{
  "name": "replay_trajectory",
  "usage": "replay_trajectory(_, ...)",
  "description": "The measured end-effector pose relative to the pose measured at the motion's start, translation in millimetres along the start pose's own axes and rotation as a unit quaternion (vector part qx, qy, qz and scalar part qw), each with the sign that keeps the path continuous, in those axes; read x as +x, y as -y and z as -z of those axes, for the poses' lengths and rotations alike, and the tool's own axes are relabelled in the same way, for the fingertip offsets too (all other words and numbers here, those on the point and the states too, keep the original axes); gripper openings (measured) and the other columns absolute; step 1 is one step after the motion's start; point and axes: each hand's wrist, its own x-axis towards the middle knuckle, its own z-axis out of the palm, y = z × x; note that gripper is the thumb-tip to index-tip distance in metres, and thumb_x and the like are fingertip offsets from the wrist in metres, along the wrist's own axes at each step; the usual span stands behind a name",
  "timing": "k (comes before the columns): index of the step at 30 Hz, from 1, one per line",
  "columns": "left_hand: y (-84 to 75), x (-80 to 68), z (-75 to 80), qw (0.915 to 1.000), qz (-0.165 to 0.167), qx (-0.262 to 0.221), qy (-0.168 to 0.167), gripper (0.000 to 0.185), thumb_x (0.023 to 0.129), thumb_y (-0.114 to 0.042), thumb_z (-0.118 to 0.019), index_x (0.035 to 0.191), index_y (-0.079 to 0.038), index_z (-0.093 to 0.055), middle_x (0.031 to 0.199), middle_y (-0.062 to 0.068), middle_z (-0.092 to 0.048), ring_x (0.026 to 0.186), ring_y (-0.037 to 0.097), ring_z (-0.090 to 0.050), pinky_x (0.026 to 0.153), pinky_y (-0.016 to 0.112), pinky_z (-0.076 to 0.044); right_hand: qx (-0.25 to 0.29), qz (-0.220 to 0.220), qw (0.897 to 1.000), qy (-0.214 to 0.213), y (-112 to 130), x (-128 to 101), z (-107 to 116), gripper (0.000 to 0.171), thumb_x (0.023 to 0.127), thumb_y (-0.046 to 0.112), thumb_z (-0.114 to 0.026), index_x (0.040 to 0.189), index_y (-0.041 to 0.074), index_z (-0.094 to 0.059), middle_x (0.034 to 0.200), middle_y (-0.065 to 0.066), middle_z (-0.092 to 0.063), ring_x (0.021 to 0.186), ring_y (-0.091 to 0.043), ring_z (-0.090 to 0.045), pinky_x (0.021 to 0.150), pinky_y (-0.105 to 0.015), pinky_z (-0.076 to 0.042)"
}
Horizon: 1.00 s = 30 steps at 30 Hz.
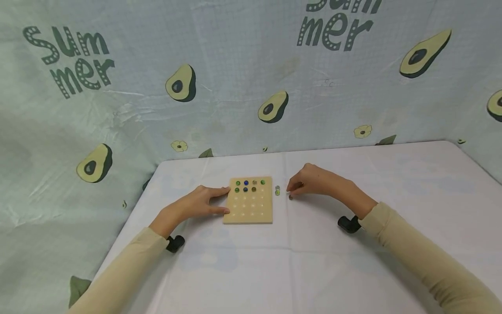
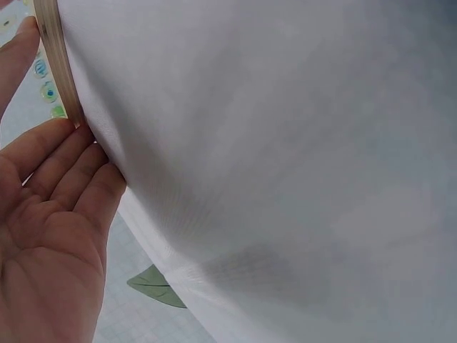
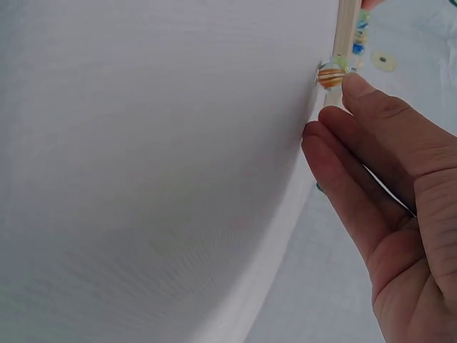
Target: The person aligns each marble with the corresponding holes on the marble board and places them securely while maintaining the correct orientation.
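- We are seeing a pale wooden board [image 1: 247, 218] lying on the white-covered bench [image 1: 251, 270], with seven marbles [image 1: 245, 182] sitting in its dimples: four along the far row, three in the next.
- We are finding the left hand [image 1: 200, 203] resting at the board's left edge — thumb and index finger standing wide apart, both tips touching the wood.
- We are noticing a clear marble [image 1: 277, 187] and a yellow-green marble [image 1: 277, 192] lying just beside the board's right edge.
- We are watching the right hand [image 1: 313, 179] hovering low over the bench, its fingers bending, thumb and fingertips standing slightly apart.
- We are seeing an orange-striped marble [image 3: 330, 76] lying right by that thumb — whether they are touching, we cannot tell.
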Motion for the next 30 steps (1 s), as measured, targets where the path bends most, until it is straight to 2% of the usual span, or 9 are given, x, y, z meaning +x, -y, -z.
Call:
replay_trajectory(6, -2.8, -1.6, 2.0, 0.9999, -0.01, -0.004, -0.008, 0.085, 0.089, -0.057, -0.073, 0.154, -0.009, -0.045, 0.155, 0.015, -0.045, 0.145, 0.031, -0.041, 0.116, 0.049, -0.039, 0.001, 0.008, 1.0, 0.009, 0.1, -2.0, 0.6, 0.013, 0.087, 0.017, -0.082, 0.098, 0.011, -0.082, 0.09, 0.008, -0.077, 0.078, 0.003, -0.066, 0.071, -0.018, -0.057)
replay_trajectory(13, -2.9, -2.2, 1.0, 1.0, -0.001, -0.009, -0.003, 0.085, 0.089, -0.056, -0.073, 0.155, -0.011, -0.044, 0.156, 0.012, -0.045, 0.145, 0.03, -0.041, 0.116, 0.048, -0.039, -0.019, 0.006, 0.999, 0.043, 4.1, 0.7, 1.6, 0.012, 0.087, 0.015, -0.081, 0.099, 0.011, -0.083, 0.093, 0.006, -0.078, 0.081, 0.001, -0.068, 0.074, -0.019, -0.058)
replay_trajectory(24, -3.4, -2.3, 0.0, 0.9999, 0.001, -0.016, -0.004, 0.087, 0.088, -0.058, -0.073, 0.155, -0.011, -0.043, 0.156, 0.012, -0.044, 0.146, 0.03, -0.039, 0.117, 0.049, -0.038, -0.015, 0.0, 0.999, 0.043, 3.1, 0.5, 1.8, 0.011, 0.086, 0.015, -0.083, 0.096, 0.013, -0.082, 0.09, 0.008, -0.077, 0.077, 0.003, -0.066, 0.072, -0.017, -0.057)
replay_trajectory(30, -1.6, -2.0, 0.4, 0.9999, -0.01, -0.012, -0.006, 0.086, 0.089, -0.057, -0.073, 0.155, -0.01, -0.044, 0.156, 0.012, -0.045, 0.145, 0.03, -0.04, 0.116, 0.048, -0.039, -0.015, 0.008, 0.999, 0.04, 3.7, 2.9, 3.6, 0.011, 0.086, 0.016, -0.082, 0.096, 0.012, -0.082, 0.089, 0.008, -0.076, 0.075, 0.004, -0.064, 0.07, -0.016, -0.056)
